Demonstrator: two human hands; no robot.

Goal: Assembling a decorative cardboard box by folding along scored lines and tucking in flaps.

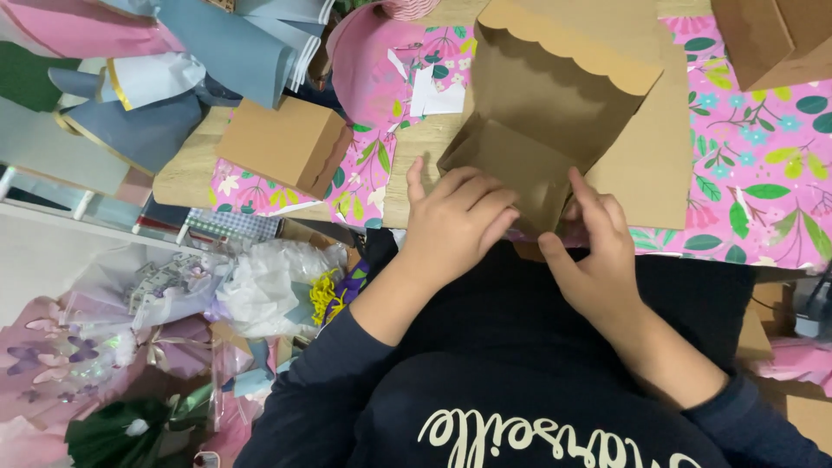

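- The left hand point(455, 227) lies knuckles-up on the near edge of a half-folded kraft box point(542, 113), fingers curled together and pressed onto a flap, thumb pointing to 12 o'clock.
- The right hand point(598, 260) pinches the near corner of the same box, index finger stretched along the flap toward 11 o'clock, thumb below; how tightly it grips cannot be told.
- The box sits at the table's near edge, directly at 12 o'clock from the person, its scalloped lid point(576, 39) standing open at the far side.
- Beneath it, a flat kraft sheet point(654, 165) reaches out toward 3 o'clock.
- Pink floral paper point(754, 139) covers the table point(425, 143) from 1 to 3 o'clock and shows again under a closed kraft box point(282, 143) at 10 o'clock.
- Another kraft box point(771, 39) stands at 1 o'clock, partly out of view.
- Rolled blue-grey paper cones point(173, 95) are piled at 10 to 11 o'clock.
- White paper scraps point(433, 95) lie on the pink paper at 12 o'clock, just left of the open box.
- Off the table at 8 o'clock, cellophane wrap point(260, 286) and ribbon lie in a heap.
- Dark sleeves point(321, 390) cover both forearms.
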